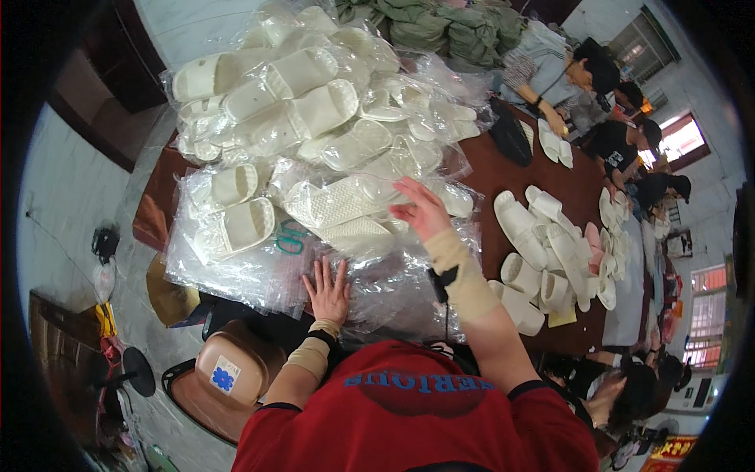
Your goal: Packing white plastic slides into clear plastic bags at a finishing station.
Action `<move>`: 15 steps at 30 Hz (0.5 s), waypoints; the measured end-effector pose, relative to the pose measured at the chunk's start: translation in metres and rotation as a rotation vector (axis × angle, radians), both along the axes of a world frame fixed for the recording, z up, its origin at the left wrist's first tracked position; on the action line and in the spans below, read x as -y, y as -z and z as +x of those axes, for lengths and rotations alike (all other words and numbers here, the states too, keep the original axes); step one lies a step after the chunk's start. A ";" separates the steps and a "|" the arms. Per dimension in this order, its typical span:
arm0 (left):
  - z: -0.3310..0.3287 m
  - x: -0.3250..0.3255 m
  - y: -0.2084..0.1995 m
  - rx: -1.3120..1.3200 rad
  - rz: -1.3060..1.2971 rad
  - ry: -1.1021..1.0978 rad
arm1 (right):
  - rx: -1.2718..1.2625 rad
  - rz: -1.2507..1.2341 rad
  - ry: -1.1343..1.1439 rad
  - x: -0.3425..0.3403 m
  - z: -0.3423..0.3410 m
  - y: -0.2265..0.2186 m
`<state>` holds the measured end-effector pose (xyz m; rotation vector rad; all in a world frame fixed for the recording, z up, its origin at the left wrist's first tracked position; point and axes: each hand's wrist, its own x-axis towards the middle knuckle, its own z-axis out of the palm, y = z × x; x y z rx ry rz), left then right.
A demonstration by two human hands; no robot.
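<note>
The person's left hand (328, 293) lies released on the clear plastic bags (255, 279), near the table's near edge, with its fingers spread; the right hand (423, 208) is also released, its fingers loosely bent beside 1 bagged pair of white slippers (342, 202), and I cannot tell whether it touches the film; this pair lies between the near edge of the brown table (489, 167) and the pile of bagged slippers (291, 90), which reaches toward the far left corner; green-handled scissors (290, 237) rest on the bags; toward the right edge lie loose white slippers (560, 244), with 1 pink slipper (594, 244) among them
</note>
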<state>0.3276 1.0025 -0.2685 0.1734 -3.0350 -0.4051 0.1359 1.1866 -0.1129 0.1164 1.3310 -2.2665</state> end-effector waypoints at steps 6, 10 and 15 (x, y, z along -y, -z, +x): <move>-0.002 -0.005 -0.003 -0.015 0.015 0.012 | -0.561 0.194 0.176 0.048 -0.041 0.030; 0.003 -0.002 0.001 -0.021 0.017 0.001 | -0.575 0.565 0.394 -0.001 -0.038 -0.041; 0.001 -0.002 -0.005 -0.017 -0.003 0.008 | -0.957 0.449 0.533 -0.059 -0.016 -0.150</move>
